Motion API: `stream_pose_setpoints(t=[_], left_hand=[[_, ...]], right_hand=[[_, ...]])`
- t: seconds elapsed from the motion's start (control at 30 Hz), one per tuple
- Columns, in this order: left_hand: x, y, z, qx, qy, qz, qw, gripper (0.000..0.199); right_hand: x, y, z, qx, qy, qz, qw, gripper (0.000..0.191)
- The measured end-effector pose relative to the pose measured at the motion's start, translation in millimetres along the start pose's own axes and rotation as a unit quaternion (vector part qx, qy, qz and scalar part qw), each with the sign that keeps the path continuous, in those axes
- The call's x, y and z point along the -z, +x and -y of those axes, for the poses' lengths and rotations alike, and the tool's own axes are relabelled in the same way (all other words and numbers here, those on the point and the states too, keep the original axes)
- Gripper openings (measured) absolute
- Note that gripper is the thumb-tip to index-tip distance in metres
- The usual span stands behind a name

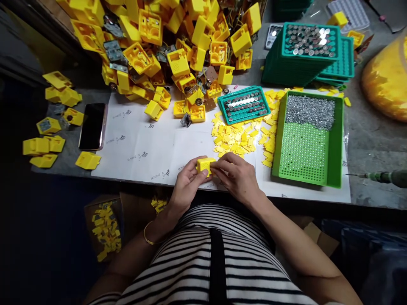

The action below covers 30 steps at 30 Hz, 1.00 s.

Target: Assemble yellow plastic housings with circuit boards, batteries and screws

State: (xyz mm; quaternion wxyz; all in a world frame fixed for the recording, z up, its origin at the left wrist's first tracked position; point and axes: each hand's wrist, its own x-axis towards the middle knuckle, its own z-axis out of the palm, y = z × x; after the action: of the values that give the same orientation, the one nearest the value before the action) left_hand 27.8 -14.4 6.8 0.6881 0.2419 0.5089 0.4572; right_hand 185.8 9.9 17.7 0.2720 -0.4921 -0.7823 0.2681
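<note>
Fingers (203, 180) of both hands hold the yellow casing (204, 166), long axis running roughly left-right.

My one view looks out from my head — forward and steeply down over my striped front (203, 262), close above my hands (216, 173) and the worktop (146, 144).

Grey worktop (369, 191) above dark blue floor (41, 237).

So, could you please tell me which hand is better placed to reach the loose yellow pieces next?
Probably the right hand: it is nearer the loose yellow pieces, with its fingers at the edge of the yellow case, while the left hand cradles that case.
</note>
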Motion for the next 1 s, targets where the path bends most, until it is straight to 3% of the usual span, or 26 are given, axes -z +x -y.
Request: stream_pose_setpoints(t=[0.1, 0.2, 0.27, 0.37, 0.5, 0.77, 0.87, 1.0], left_hand=[[0.7, 1, 0, 0.004, -0.032, 0.005, 0.999, 0.036], [2.8, 3, -2, 0.007, -0.053, 0.006, 0.999, 0.035], [5.2, 4, -2, 0.007, -0.052, 0.002, 0.999, 0.036], [9.2, 4, -3, 0.008, -0.042, -0.011, 0.999, 0.04], [12.8, 4, -4, 0.012, -0.035, -0.024, 0.999, 0.04], [21.0, 5, -4, 0.011, -0.037, -0.039, 0.999, 0.037], [22.1, 5, -3, 0.013, -0.046, -0.033, 0.998, 0.036], [18.1, 2, -2, 0.04, -0.064, -0.008, 0.997, 0.034]], right_hand=[[2, -2, 0, 0.013, 0.028, 0.003, 1.0, 0.02], [4, -2, -2, 0.001, 0.094, -0.034, 0.995, 0.019], [5, -2, -5, -0.023, 0.084, -0.051, 0.995, 0.017], [4, -1, -13, -0.059, -0.025, 0.021, 0.998, 0.017], [-4, 3, -19, -0.079, -0.144, 0.127, 0.978, 0.02], [-6, 4, -16, -0.057, -0.238, 0.169, 0.955, 0.025], [-4, 2, -21, -0.053, -0.191, 0.143, 0.97, 0.025], [-1, 3, -28, -0.086, 0.073, 0.071, 0.991, 0.017]])
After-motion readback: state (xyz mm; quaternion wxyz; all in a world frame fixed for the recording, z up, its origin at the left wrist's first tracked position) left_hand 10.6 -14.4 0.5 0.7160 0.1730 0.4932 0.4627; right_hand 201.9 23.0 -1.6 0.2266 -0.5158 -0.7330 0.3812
